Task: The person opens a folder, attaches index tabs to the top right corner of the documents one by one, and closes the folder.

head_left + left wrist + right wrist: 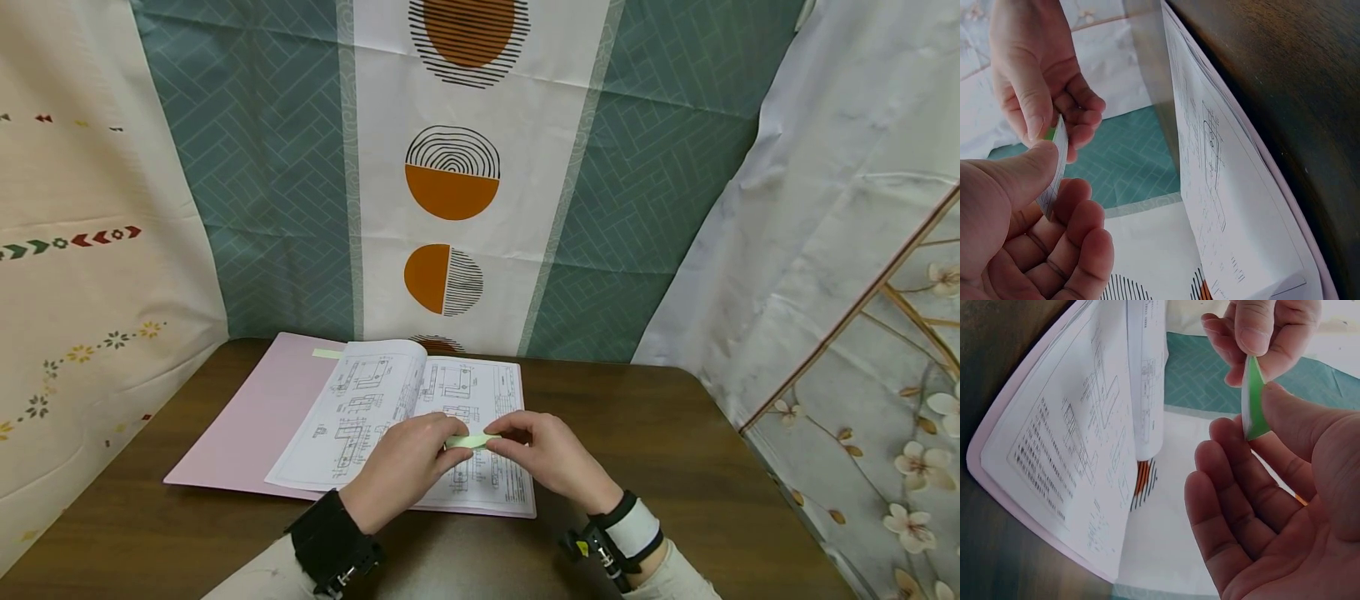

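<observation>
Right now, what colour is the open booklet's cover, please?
The cover is pale pink, clearest in the head view.

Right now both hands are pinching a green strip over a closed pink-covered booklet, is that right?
Not quite: the pink-covered booklet is open, with its printed pages showing in the head view. The left hand and right hand do pinch the green strip over it.
</observation>
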